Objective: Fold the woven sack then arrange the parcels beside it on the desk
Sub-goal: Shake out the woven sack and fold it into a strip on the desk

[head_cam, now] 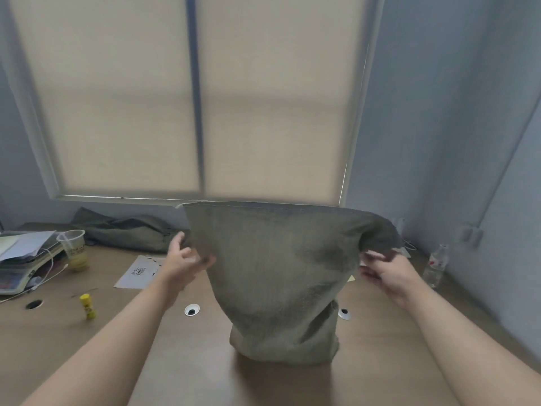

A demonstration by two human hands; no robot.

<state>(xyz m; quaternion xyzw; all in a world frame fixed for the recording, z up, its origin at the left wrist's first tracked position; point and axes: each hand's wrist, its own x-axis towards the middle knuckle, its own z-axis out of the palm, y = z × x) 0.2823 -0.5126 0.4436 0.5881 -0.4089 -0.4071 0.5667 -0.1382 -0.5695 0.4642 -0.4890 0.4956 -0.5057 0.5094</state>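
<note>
1. Woven sack (281,276) front and centre: it stands upright on the bench (181,361), its base resting on the wood and its top edge lifted and stretched wide in front of the window blind (123,98)
2. The left hand (184,259) is on the sack's left edge, with the fingers (206,261) pinching the weave a little below the top corner
3. The right hand (386,271) grips the upper right corner, where the cloth droops over it in a dark flap. The view is a little blurred there, but it reads as a firm hold
4. Progress check: early days. No fold is set, and the sack is held up at full height rather than laid flat. Its lower part bulges and creases, so something may be inside, though I cannot tell
5. Parcels: none plainly in view. A crumpled grey-green bundle (128,232) lies at the back left under the window, and I cannot tell whether it is a parcel or another sack
6. By my reading nearly the whole job is left: get the sack flat, fold it, then line the parcels up beside it
7. Bystanders on the bench are a plastic cup (73,247), a yellow glue stick (87,306) and a sheet of paper (137,272) to the left, plus a clear bottle (436,265) far right, all apart from the sack
</note>
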